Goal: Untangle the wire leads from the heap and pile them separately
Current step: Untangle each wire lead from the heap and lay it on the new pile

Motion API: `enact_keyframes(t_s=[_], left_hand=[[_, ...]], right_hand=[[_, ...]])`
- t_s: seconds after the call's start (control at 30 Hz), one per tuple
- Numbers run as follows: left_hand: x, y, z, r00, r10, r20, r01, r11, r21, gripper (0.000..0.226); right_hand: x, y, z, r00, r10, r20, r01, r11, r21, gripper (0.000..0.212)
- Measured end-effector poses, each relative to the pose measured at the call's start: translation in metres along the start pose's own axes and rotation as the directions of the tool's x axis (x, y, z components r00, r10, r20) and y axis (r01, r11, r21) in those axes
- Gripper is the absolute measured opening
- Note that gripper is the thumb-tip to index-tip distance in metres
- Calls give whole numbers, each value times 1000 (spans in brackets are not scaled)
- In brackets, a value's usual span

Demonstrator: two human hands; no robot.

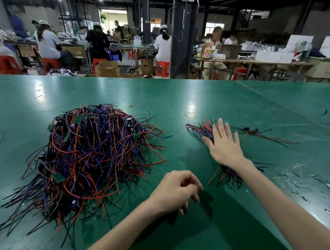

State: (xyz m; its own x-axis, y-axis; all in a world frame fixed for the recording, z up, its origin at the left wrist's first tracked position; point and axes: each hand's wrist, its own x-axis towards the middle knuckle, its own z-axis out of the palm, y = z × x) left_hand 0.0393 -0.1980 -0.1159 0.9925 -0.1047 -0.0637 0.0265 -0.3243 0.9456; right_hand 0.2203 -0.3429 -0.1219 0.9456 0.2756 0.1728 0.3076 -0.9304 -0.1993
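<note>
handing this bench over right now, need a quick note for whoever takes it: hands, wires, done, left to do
Left hand loosely curled, nothing visible in it, beside the heap. Right hand flat, fingers straight, over the separated pile.
The heap sits left on the green table; a second small bunch lies under the right forearm.
Done: only those few leads pulled out.
Left: nearly the whole heap, still tangled.

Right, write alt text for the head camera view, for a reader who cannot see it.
A person's right hand lies flat over a small pile of wires on a green table, while the left hand hovers loosely curled beside a large tangled heap of red, blue and black wires.
</note>
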Motion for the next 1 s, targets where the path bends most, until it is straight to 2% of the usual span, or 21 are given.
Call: enact_keyframes(t_s=[0.03,0.1,0.17,0.23,0.27,0.3,0.37,0.43,0.5,0.6,0.77,0.83,0.93,1.0], left_hand=[[2,1,-3,989,38,-145,-31,998,51,23],[6,4,-21,911,171,-375,-89,970,226,20],[10,6,-49,809,329,-487,-55,867,496,15],[16,8,-81,715,431,-551,72,738,671,20],[21,8,-95,694,453,-560,151,668,728,22],[28,9,-105,700,449,-555,243,582,776,24],[43,11,-119,757,384,-529,397,372,839,25],[53,10,-125,815,308,-490,444,212,871,23],[58,7,-129,837,314,-449,425,146,894,18],[58,5,-130,796,420,-437,384,207,900,17],[53,18,-132,723,469,-507,294,455,841,12],[47,31,-132,654,536,-534,199,560,804,9],[37,51,-127,538,654,-532,8,627,779,8],[30,59,-116,552,667,-500,-150,670,727,10]], right_hand=[[-8,-5,3,993,-42,-112,36,998,-55,68],[-26,-19,9,955,-157,-251,131,984,-119,67],[-41,-34,13,931,-283,-229,248,954,-170,66],[-51,-46,18,914,-373,-157,342,920,-193,64],[-54,-50,20,907,-399,-135,372,909,-189,64],[-56,-53,22,901,-416,-123,393,903,-175,63],[-60,-55,22,890,-443,-111,427,893,-139,61],[-65,-55,22,881,-457,-119,444,888,-119,58],[-68,-53,20,882,-453,-130,445,891,-88,56],[-71,-53,15,883,-438,-171,442,897,-15,51],[-74,-57,10,861,-410,-301,463,877,131,40],[-76,-58,9,851,-408,-330,474,868,147,35],[-77,-61,6,843,-369,-392,479,847,233,25],[-79,-65,0,896,-260,-360,416,775,476,18]])
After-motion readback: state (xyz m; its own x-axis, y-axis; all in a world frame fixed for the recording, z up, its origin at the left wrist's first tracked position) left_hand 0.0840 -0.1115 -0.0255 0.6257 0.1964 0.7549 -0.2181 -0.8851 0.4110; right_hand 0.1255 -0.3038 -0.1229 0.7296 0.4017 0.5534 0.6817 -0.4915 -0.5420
